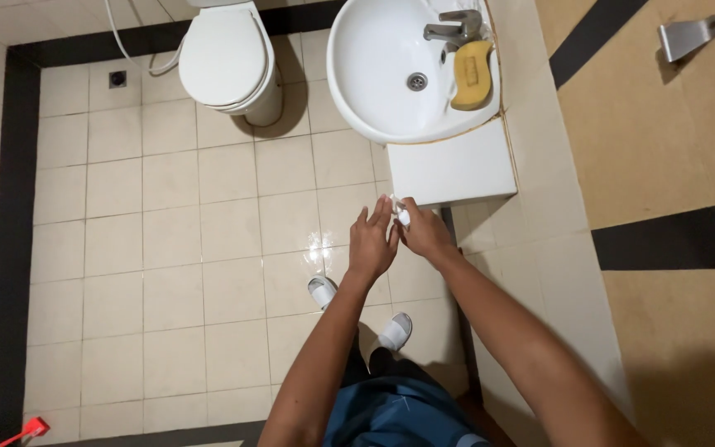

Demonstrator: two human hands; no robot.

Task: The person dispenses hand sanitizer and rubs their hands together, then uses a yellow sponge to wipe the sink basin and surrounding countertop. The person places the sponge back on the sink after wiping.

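Observation:
My left hand (372, 240) and my right hand (425, 233) meet in front of me, below the white washbasin (374, 108). A small white object (402, 217), too small to identify, is pinched in my right hand's fingers. My left hand's fingers are spread and touch that object from the left. Both hands hang over the tiled floor (167, 240), just under the white block (453, 165) beneath the basin.
A yellow sponge (472, 74) lies on the basin rim beside a metal tap (455, 27). A white toilet (227, 56) with closed lid stands at the back left. My feet wear white slippers (322, 290). A red tool tip (31, 429) shows at lower left.

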